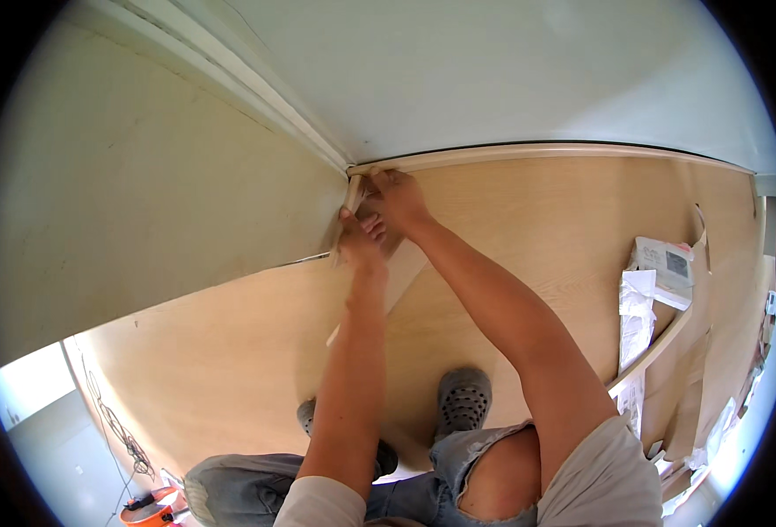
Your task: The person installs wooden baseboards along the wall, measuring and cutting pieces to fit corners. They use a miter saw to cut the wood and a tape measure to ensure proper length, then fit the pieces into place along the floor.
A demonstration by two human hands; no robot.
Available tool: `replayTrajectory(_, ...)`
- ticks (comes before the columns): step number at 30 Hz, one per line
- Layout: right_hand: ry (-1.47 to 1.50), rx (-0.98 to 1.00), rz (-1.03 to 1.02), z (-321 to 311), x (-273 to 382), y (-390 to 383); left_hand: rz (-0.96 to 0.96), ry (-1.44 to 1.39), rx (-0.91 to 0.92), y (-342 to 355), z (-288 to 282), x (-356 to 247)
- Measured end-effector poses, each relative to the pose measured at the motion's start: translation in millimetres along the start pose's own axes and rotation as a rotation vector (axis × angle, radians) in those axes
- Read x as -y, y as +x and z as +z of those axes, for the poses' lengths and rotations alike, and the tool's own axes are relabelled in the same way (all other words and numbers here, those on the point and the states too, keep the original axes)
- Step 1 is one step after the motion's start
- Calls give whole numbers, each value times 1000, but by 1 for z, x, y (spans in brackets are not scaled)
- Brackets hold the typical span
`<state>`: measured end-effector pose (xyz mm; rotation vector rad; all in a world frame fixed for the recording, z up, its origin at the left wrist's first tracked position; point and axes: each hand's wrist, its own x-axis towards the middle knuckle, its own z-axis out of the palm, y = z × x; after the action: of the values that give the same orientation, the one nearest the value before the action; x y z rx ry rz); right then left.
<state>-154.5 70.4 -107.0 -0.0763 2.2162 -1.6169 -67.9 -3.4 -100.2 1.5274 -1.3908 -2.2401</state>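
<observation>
Both my hands are at the corner where two pale painted panels (168,193) meet the light wood-look board (537,220) under me. My right hand (392,198) is closed on a short light wooden trim piece (353,191) near its top, at the end of the long trim (493,154) along the back panel's foot. My left hand (362,237) is just below, fingers curled round the same piece. A thin, pale strip (401,281) runs diagonally down behind my hands; its upper end is hidden by them, so I cannot tell whether it joins the piece I hold.
My grey perforated shoes (463,395) stand on the board. At the right lie a white box (665,268), white wrapping (637,312), loose strips and cardboard (687,404). Coiled cables (124,422) and an orange round object (146,514) are at the lower left.
</observation>
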Motion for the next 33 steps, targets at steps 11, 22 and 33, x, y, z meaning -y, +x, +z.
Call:
replayTrajectory(11,121,-110,230,-9,23,0,23,121,28,13,2,7)
replayTrajectory(22,-727,-402,-414,-40,25,-32,0,150,68,11,-11,10)
replayTrajectory(33,-1092,83,-190,-69,-6,-51,75,186,-35,-46,-74,25)
